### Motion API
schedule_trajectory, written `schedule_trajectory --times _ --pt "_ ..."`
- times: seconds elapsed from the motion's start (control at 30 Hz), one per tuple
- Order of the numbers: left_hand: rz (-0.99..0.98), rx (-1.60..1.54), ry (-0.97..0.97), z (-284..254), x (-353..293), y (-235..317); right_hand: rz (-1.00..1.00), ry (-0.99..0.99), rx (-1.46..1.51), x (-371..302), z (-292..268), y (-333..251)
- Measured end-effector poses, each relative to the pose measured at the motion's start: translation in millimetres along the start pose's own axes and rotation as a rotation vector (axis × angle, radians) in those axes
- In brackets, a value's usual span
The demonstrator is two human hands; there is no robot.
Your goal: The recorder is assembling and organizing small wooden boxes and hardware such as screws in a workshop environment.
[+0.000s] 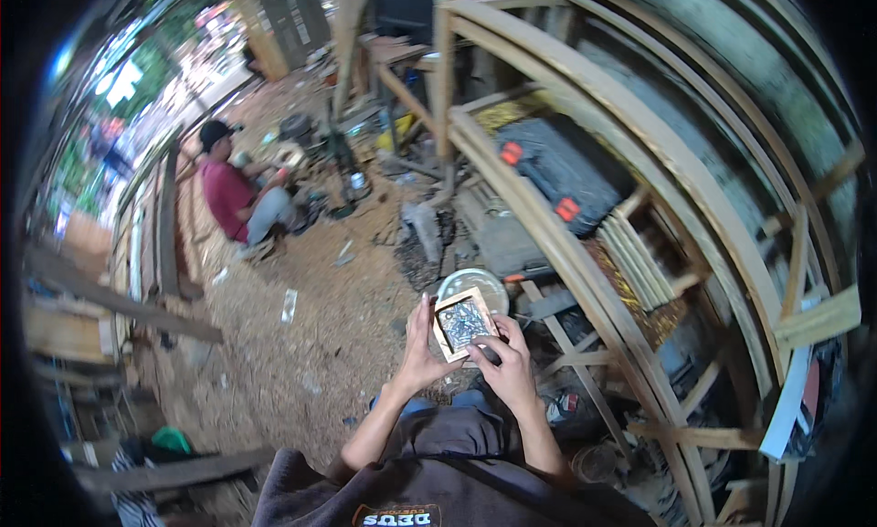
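Observation:
A small square wooden box (442,336) with pale walls is held up in front of my waist. Inside it lies a loose heap of small, shiny metal pieces that look like nails or screws (462,321). My left hand (422,355) grips the box along its left side, thumb up by the far corner. At the right wall is my right hand (508,367), its fingers bent against the rim and one digit over the metal pieces at the near right corner. Whether the right fingers also pinch a piece cannot be made out.
Just beyond the box stands a round pale bucket (484,285). Wooden rails (557,239) run along my right, with a black toolbox (566,166) with orange latches behind them. A person in a red shirt (230,196) sits on the littered dirt floor (265,363) ahead left.

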State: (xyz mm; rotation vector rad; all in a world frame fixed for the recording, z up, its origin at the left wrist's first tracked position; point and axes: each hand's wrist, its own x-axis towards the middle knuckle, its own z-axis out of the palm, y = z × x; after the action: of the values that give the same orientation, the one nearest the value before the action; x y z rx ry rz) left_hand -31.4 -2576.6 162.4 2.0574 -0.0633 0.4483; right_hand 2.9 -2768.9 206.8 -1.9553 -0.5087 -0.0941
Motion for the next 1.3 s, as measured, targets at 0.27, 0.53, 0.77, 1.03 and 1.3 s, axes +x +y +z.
schedule_trajectory --times 0.27,0.53,0.77,1.03,1.3 --pt "-0.082 0.252 0.325 -151 -103 -32 -0.350 -0.192 -0.076 -2 150 -121" --pt "-0.076 0.413 0.603 -297 -198 -67 -0.551 -0.382 -0.377 -40 311 -227" --pt "-0.232 0.464 0.805 -393 -267 -83 -0.684 -0.520 -0.182 -60 421 -291" --pt "-0.393 0.476 0.984 -473 -278 -141 -0.729 -0.703 -0.072 -28 544 -331" --pt "-0.486 0.500 1.136 -585 -248 -264 -0.778 -0.854 0.121 53 736 -346"
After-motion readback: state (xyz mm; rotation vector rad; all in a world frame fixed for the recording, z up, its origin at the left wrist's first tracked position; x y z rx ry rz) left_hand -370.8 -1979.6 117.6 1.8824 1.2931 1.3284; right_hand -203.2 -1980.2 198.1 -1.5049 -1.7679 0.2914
